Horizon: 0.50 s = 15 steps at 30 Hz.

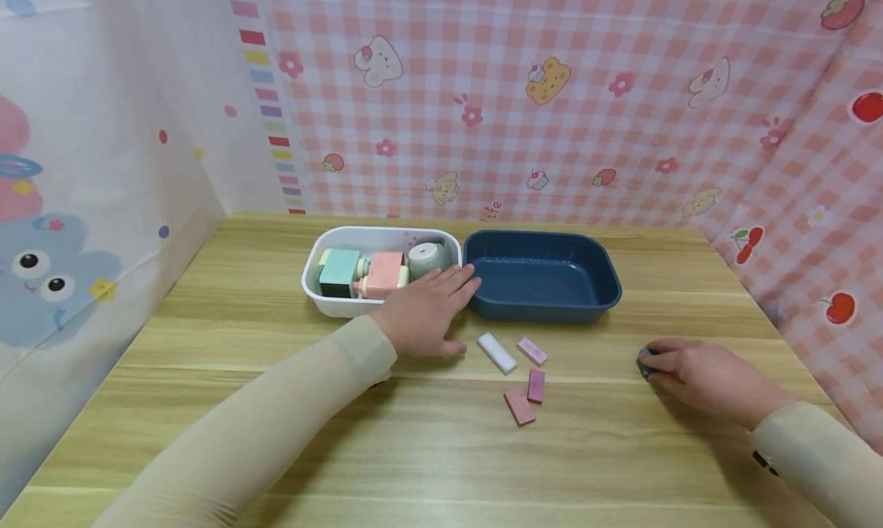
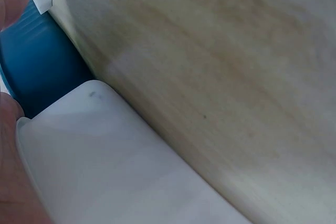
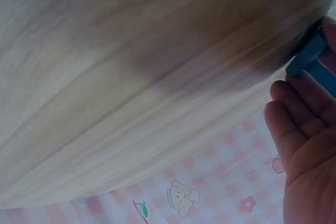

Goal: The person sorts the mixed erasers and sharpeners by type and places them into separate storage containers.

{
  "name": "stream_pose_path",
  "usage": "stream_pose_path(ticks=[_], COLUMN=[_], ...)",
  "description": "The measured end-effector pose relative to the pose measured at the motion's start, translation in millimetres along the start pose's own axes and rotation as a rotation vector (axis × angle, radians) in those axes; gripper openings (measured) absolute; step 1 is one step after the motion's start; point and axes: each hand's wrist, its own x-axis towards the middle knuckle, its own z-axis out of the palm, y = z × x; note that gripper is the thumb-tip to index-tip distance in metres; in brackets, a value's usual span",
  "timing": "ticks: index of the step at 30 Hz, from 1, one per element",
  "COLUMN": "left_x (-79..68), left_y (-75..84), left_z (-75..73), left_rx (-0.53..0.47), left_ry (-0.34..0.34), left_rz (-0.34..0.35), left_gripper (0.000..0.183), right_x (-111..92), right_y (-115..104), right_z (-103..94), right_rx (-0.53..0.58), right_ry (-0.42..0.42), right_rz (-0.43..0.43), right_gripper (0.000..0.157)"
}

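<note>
My left hand [image 1: 428, 313], fingers stretched out, lies over the front right corner of a white bin [image 1: 338, 307]. Its fingertips reach the spot where that bin meets a dark blue bin [image 1: 545, 313]. Inside the white one are a mint-green pump bottle [image 1: 341, 266], a pink pump bottle [image 1: 385, 273] and a grey-green rounded container with a white top [image 1: 425, 258], partly behind the hand. Off to the right, my right hand [image 1: 713, 378] pinches a small blue block [image 3: 310, 56] between thumb and fingers, low over the table; the fingers cover much of it.
Several small blocks lie in front of the bins: a white one [image 1: 497, 352], a light pink one [image 1: 533, 351], a purple-pink one [image 1: 536, 386] and a salmon one [image 1: 520, 406]. A pink checked cloth [image 1: 428, 114] hangs behind the wooden table [image 1: 428, 467].
</note>
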Motion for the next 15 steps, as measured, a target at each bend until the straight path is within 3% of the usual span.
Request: stream_pose_path(ticks=[9, 15], left_x=[-1.0, -0.7], left_y=[0.0, 0.2], left_z=[-0.3, 0.7], left_rx=[0.0, 0.001], left_ry=[0.002, -0.002], left_rz=[0.005, -0.004], left_gripper=[0.105, 0.106], right_x=[6.0, 10.9], right_y=[-5.6, -3.1], right_z=[-2.6, -6.6], right_rx=[-0.001, -0.013], right_ry=[0.092, 0.25], right_rz=[0.04, -0.004], right_gripper=[0.026, 0.03])
